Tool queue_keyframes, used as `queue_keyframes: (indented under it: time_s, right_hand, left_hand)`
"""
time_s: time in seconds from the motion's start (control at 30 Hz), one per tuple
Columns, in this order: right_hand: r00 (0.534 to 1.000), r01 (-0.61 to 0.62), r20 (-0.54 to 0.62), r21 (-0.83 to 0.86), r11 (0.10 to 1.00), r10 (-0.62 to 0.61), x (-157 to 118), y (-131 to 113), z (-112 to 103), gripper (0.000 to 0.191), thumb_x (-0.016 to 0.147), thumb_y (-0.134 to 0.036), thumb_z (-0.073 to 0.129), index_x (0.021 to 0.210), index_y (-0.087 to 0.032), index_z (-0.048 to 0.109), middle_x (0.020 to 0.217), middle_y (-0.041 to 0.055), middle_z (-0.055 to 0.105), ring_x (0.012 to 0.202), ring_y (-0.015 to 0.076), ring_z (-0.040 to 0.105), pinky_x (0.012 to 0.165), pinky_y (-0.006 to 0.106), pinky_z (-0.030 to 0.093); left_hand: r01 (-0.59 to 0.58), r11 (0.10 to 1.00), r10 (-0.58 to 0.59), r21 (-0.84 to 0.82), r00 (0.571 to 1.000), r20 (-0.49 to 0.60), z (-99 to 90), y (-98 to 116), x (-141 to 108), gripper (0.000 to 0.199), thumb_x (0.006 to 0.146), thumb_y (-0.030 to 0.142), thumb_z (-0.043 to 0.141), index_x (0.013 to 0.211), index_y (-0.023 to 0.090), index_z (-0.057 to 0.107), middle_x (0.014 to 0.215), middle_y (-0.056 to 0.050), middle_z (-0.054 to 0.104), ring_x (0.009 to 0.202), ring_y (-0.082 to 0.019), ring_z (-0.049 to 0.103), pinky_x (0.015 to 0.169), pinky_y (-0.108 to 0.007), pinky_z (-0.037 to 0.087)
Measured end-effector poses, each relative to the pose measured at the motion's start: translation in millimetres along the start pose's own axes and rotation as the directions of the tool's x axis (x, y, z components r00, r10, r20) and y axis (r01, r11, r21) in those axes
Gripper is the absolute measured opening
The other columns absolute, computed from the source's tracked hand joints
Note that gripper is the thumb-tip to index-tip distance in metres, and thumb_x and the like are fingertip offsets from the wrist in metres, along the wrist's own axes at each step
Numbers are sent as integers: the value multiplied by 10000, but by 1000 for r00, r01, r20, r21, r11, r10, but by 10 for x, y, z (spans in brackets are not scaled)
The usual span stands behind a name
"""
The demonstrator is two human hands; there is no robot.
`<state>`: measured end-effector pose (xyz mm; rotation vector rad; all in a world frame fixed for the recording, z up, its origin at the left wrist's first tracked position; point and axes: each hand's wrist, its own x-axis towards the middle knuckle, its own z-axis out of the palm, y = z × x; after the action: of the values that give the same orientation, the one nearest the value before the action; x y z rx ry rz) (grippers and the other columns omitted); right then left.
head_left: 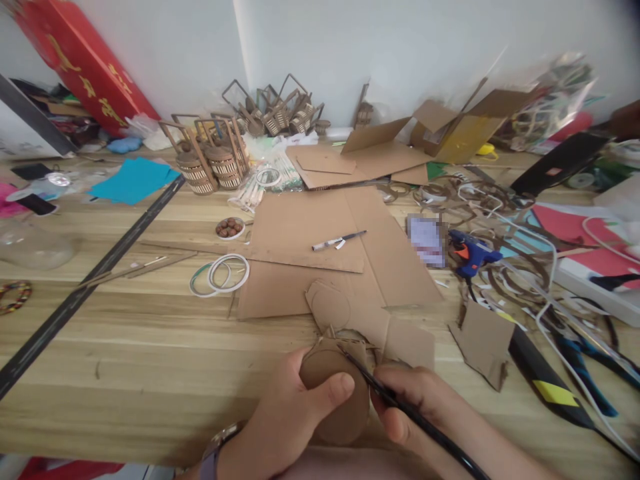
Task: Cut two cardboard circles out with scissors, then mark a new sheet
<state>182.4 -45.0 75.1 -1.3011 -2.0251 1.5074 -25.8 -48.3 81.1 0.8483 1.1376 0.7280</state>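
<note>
At the bottom centre my left hand [300, 407] grips a rounded piece of brown cardboard [343, 417], its thumb lying across the face. My right hand [417, 400] is closed around a long black tool [435, 433], whose thin tip lies at the upper part of the cardboard piece. A curved outline shows near that top edge. Just beyond it are cardboard scraps, one with a round outline [330, 307]. Larger cardboard sheets [305, 223] lie behind, with a pen [337, 241] on top.
Rings of tape [227, 273] and a bowl of brown beads [230, 228] lie left of the sheets. On the right are a blue glue gun [473, 253], a black-and-yellow tool [547, 383], pliers [583, 373] and cables. Small woven baskets [227, 167] stand at the back.
</note>
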Motion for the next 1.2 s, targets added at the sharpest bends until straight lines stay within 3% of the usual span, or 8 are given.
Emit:
queue_keyframes:
  time_s: [0.13,0.23,0.5,0.67,1.2]
  right_hand:
    - [999,-25,22,24,999,24,-17,-28,-39,717,752,-916,425,688,-206,500,599,-42,386,553,129,366,482,253,236]
    - [996,-56,66,37,998,54,-20,-80,-81,797,677,-985,304,700,-209,483,612,-40,370,561,129,327,477,257,208]
    - [995,-10,98,62,998,3,3,-136,-110,763,735,-947,341,710,-197,481,651,-38,403,600,130,346,506,239,237]
    - [992,-62,116,146,987,45,10,-145,-99,739,706,-945,393,672,-207,406,647,-55,312,590,116,266,485,238,188]
    - [996,-27,90,36,999,23,3,-78,-111,756,705,-954,319,653,-207,420,616,-44,334,579,130,313,490,260,209]
  left_hand:
    - [-16,1000,16,26,1000,9,-4,-8,7,421,738,481,793,1028,185,726,961,-55,808,914,-259,732,773,-310,571]
    - [-21,1000,20,23,1000,20,-6,-17,11,430,728,497,794,1012,182,727,949,-54,806,896,-253,727,757,-303,565]
    - [-46,998,43,36,995,92,-8,7,8,382,770,501,754,962,172,729,900,-52,792,868,-239,710,774,-308,548]
    - [-15,999,13,48,999,51,-18,-26,9,453,740,509,777,1041,176,722,966,-58,790,909,-251,700,781,-316,544]
    - [23,999,-26,37,996,84,-47,-61,26,491,705,503,804,1044,158,719,963,-66,783,887,-238,689,749,-295,527]
